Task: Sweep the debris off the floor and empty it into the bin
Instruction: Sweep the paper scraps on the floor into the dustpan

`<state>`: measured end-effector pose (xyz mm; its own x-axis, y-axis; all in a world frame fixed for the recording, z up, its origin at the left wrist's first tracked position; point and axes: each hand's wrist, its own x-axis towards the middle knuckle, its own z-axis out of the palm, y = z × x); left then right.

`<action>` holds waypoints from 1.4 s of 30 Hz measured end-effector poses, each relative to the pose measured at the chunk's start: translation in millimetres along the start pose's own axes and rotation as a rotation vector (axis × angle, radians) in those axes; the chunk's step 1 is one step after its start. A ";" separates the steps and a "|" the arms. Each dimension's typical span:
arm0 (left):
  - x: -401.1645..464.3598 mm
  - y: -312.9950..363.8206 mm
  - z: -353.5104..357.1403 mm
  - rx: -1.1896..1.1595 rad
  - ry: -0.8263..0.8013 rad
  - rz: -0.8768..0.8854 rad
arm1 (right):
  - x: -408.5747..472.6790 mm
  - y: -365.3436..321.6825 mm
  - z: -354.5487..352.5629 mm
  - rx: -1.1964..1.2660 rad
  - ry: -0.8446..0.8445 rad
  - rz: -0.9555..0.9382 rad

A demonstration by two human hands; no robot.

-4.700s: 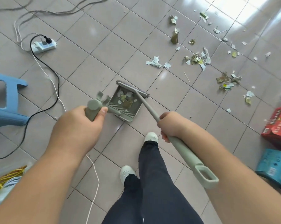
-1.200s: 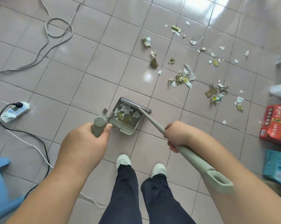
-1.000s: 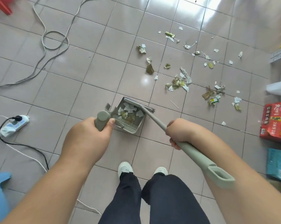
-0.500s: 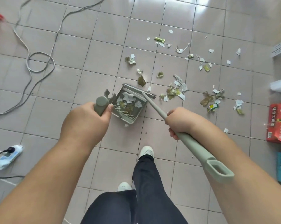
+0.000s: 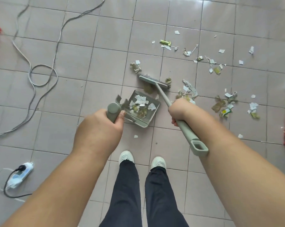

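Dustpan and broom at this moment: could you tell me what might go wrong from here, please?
1. The dustpan already holds scraps; tilting it while the left hand repositions could spill them.
2. One paper scrap lies behind the pan, near the shoes, and may be missed.
3. The broom head sits amid debris; a hard pull by the right hand could flick light pieces past the pan.

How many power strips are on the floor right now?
1: a white power strip lies on the floor at lower left, beside the left forearm. Others may lie outside the view.
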<state>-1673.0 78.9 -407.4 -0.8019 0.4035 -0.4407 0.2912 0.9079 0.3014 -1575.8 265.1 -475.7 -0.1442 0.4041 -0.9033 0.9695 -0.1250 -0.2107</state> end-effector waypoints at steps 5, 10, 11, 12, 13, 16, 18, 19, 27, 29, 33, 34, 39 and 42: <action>12.6 4.9 -4.6 -0.012 -0.040 0.023 | -14.0 19.4 17.1 0.032 -0.071 0.046; 14.6 3.1 -7.4 -0.028 -0.061 0.030 | -48.5 33.0 -9.3 0.107 -0.054 0.034; 14.8 2.8 -7.3 -0.030 -0.059 0.032 | -50.2 34.3 -10.6 0.115 -0.034 0.018; 14.8 2.7 -6.9 -0.029 -0.057 0.035 | -49.2 35.0 -9.5 0.126 -0.015 0.010; 14.9 2.8 -6.4 -0.029 -0.054 0.037 | -45.7 34.8 -6.6 0.144 0.006 0.009; 14.2 2.6 -5.1 -0.032 -0.046 0.044 | -22.6 28.9 7.1 0.175 0.046 0.024; 13.2 1.5 -4.0 -0.022 -0.041 0.046 | -6.4 23.0 17.8 0.153 0.036 0.047; 13.0 1.1 -3.4 -0.017 -0.038 0.046 | -1.5 20.4 23.1 0.139 0.020 0.059; 11.5 -2.2 -1.2 -0.009 -0.033 0.061 | -49.1 36.3 27.9 0.027 -0.105 0.077; 11.0 -3.4 -0.7 -0.006 -0.029 0.065 | -72.7 44.0 8.7 0.041 -0.088 0.053; 9.3 -6.4 -0.4 -0.013 -0.034 0.083 | -102.1 54.7 -1.0 0.057 -0.051 0.012; 8.8 -7.0 -0.5 -0.025 -0.038 0.087 | -100.8 54.1 2.9 0.056 -0.035 0.004; -2.0 -15.1 -0.4 -0.062 -0.040 0.101 | -64.5 40.2 37.8 0.086 0.021 -0.019; -14.7 -25.9 2.7 -0.086 -0.030 0.099 | -47.7 38.0 64.7 0.036 -0.018 0.001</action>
<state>-1667.3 49.7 -411.1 -0.7552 0.4952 -0.4295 0.3213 0.8508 0.4160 -1544.9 182.4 -464.8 -0.1472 0.3877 -0.9099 0.9620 -0.1578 -0.2229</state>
